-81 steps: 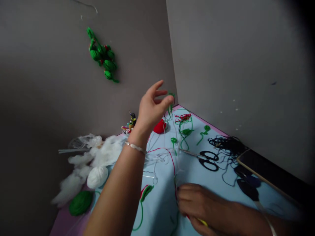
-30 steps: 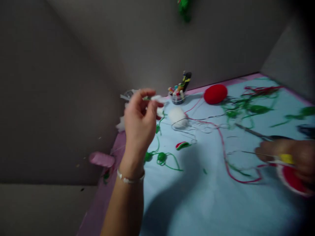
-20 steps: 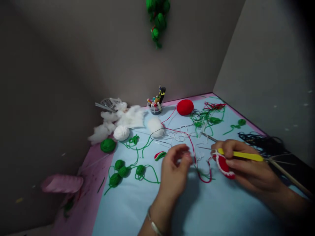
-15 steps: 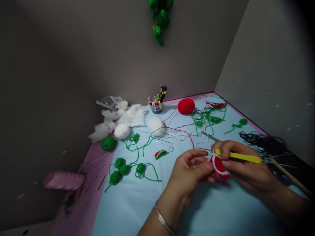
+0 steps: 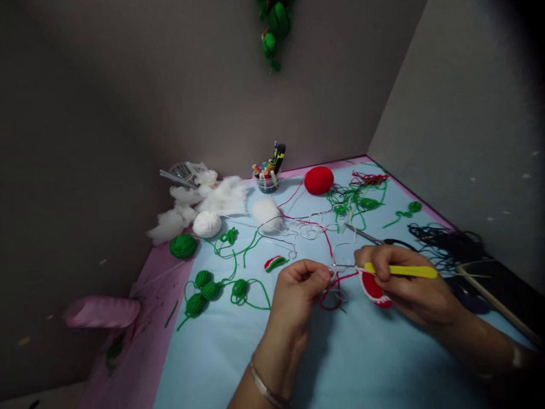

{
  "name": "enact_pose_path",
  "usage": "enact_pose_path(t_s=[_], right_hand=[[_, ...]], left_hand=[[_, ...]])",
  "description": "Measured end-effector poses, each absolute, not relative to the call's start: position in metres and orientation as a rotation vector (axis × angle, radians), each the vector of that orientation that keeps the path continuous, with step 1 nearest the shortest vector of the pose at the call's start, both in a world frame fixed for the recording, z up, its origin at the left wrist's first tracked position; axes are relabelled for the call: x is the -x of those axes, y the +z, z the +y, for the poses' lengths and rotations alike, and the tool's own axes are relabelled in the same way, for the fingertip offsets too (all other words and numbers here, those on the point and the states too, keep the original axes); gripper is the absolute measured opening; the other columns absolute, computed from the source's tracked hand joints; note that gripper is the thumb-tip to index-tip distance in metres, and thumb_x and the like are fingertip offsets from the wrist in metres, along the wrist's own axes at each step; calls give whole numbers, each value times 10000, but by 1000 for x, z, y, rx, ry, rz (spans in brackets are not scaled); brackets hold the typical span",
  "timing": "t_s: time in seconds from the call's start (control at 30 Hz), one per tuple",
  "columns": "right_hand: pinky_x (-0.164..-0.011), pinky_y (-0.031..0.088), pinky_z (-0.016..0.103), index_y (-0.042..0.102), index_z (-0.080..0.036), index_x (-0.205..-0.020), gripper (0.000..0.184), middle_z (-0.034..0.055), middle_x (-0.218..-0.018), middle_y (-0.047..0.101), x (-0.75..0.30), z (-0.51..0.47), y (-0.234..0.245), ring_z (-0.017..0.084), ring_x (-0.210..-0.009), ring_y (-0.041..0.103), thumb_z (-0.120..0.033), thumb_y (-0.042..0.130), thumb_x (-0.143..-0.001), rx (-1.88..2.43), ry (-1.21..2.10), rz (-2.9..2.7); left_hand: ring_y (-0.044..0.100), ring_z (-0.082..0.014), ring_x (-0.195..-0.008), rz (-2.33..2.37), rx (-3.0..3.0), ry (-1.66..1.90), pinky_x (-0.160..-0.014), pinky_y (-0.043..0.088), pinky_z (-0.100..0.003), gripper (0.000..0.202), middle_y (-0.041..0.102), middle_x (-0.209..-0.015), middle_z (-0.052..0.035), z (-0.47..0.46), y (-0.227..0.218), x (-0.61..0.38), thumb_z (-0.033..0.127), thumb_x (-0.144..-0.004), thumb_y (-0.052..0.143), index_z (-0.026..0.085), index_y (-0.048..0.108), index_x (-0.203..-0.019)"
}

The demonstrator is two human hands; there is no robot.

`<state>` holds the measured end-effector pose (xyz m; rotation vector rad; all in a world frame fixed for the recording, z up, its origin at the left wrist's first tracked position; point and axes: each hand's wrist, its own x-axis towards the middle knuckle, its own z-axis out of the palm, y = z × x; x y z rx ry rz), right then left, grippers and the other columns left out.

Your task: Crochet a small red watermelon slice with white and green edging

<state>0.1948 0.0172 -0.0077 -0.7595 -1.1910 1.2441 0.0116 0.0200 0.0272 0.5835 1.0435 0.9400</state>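
Note:
My right hand (image 5: 415, 292) is closed around the yellow handle of a crochet hook (image 5: 400, 271), whose metal shaft points left. The same hand also keeps hold of a red crocheted piece (image 5: 371, 288) with a white edge, hanging below the hook. My left hand (image 5: 300, 292) pinches yarn between thumb and forefinger, close to the hook's tip. Loose red and white yarn ends (image 5: 334, 298) dangle between the two hands. Beyond my left hand lies a small red, white and green crocheted piece (image 5: 275, 263). Scissors (image 5: 366, 234) rest just past my right hand.
A red yarn ball (image 5: 319, 180), white yarn ball (image 5: 206, 224) and green yarn balls (image 5: 210, 291) are spread over the blue sheet (image 5: 213, 363). White stuffing (image 5: 223, 195) and a cup of pens (image 5: 267, 182) stand at the back. Dark yarn (image 5: 451, 244) lies at right.
My left hand has let go of the red crocheted piece and moved left, now pinching yarn. The piece stays with my right hand and hook. The view has shifted slightly.

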Motion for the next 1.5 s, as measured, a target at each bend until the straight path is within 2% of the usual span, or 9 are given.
enact_pose_path(t_s=[0.3,0.47,0.53,0.6,0.7,0.9,1.1,1.3,1.5], right_hand=[[-485,442,244,617,-249,-694,211,-2,-679,579,-195,20,-7,148,-607,535,-343,769,-806,799,1104,-1258],[-589,512,255,655,-260,-723,144,2,-685,625,-192,15,-5,155,-666,600,-259,748,-833,813,990,-1377],[-628,541,268,685,-266,-758,103,14,-715,658,-190,11,-3,170,-708,639,-220,733,-837,807,972,-1431],[-665,565,279,713,-274,-818,101,26,-764,697,-189,8,-1,183,-757,675,-180,699,-852,801,913,-1531],[-692,592,284,734,-293,-927,213,26,-811,735,-188,7,1,186,-785,712,-109,649,-860,801,750,-1708],[-637,617,280,777,-354,-1061,285,36,-856,730,-190,8,-4,181,-776,725,-169,690,-862,821,624,-1732],[-805,633,315,795,-366,-1021,192,47,-1064,784,-188,8,-8,196,-945,752,-268,674,-908,845,676,-1578],[-784,643,356,764,-358,-1090,269,23,-958,815,-186,2,-16,242,-1075,737,-193,623,-932,821,751,-1526],[-630,616,329,780,-351,-1002,136,34,-1028,814,-180,2,-12,150,-645,700,-343,683,-906,788,1058,-1274]], left_hand=[[443,-84,-581,1085,-706,1072,-581,332,-225,235,568,-629,26,9,22,-9,297,-595,848,163,737,-754],[581,-177,-762,1205,-1098,1028,-718,445,-310,209,669,-778,-79,3,28,-15,328,-786,702,167,764,-668],[590,-171,-731,1181,-933,1006,-698,469,-317,240,702,-850,-83,3,27,-22,315,-680,798,153,796,-856],[579,-133,-657,1093,-667,1033,-654,474,-288,475,705,-811,-48,3,25,-29,259,-523,890,139,780,-970],[569,-96,-572,1022,-403,1123,-607,462,-247,552,692,-676,-3,3,25,-35,189,-420,919,120,773,-948],[552,-72,-532,1046,-366,1182,-538,423,-203,333,687,-610,-2,3,29,-32,152,-460,890,117,787,-776],[615,-103,-579,1020,-389,1107,-582,470,-219,373,749,-689,-55,3,28,-29,171,-455,912,114,796,-805],[600,-113,-570,1093,-333,1142,-549,470,-233,447,740,-669,-49,5,29,-26,180,-412,933,113,796,-832],[548,-94,-535,1070,-394,1155,-533,445,-238,381,696,-643,-27,5,28,-24,174,-446,906,116,801,-807]])
